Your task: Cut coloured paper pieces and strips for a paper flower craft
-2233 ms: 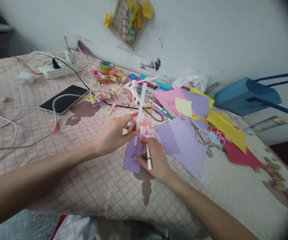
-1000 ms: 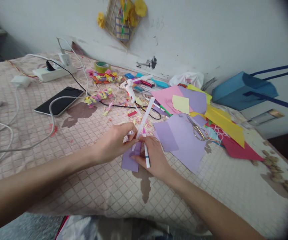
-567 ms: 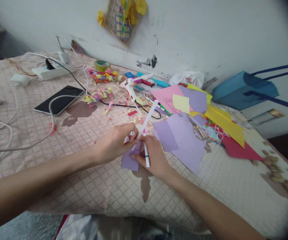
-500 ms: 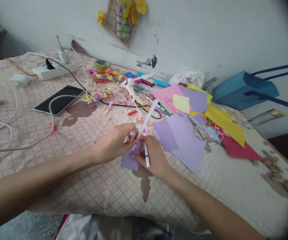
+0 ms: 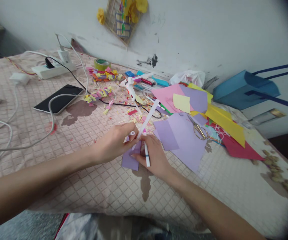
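Note:
A small purple paper piece [image 5: 129, 160] lies on the pink quilted cloth [image 5: 88, 186] in front of me. My left hand [image 5: 113, 141] is closed on a thin white stick [image 5: 147, 120] that slants up and to the right, its lower end against the paper. My right hand [image 5: 155, 156] presses its fingers on the paper's right side and grips a white marker [image 5: 147, 156] with a teal band. The two hands almost touch over the paper.
Purple, pink, yellow and red sheets [image 5: 184, 133] lie to the right with scissors [image 5: 198, 130] on them. A glue gun [image 5: 130, 87], tape roll [image 5: 101, 63], paper scraps [image 5: 101, 93], a phone [image 5: 58, 102], cables and a power strip [image 5: 52, 70] are behind. A blue bag [image 5: 244, 91] leans on the wall.
The white stick has tipped from nearly upright to slanting right. Both hands have stayed on the purple piece; the view has shifted slightly.

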A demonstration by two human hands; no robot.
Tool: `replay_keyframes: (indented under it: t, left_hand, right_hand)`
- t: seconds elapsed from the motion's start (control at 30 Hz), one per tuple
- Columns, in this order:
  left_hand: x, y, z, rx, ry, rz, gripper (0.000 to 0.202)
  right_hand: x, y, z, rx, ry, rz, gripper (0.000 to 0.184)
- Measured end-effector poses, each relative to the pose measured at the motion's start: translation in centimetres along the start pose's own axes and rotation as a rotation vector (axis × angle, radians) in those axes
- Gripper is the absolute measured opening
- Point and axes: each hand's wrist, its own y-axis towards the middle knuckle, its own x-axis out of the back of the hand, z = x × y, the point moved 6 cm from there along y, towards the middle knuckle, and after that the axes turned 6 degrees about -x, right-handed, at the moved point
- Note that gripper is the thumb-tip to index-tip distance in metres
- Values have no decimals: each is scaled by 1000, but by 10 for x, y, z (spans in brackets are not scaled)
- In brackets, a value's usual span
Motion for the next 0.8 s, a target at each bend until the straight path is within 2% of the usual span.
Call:
replay_keyframes:
  t: [0.1,0.23,0.4,0.57,0.8]
  left_hand:
    - [0,0,1,14,-11,3,14]
    - [0,0,4,39,-12,17,15]
    - [1,1,1,8,-26,19,15]
    - [3,2,0,-6,-15,24,12]
    - [2,0,1,-59,2,28,13]
  right_hand:
    - [7,-1,0,-18,126,-25,41]
    - [23,-5,-8,-152,435,-109,31]
    - [15,-11,-24,-366,756,-47,28]
    - [1,-11,-27,-444,872,-9,16]
    - [-2,-10,-26,-440,868,-10,18]
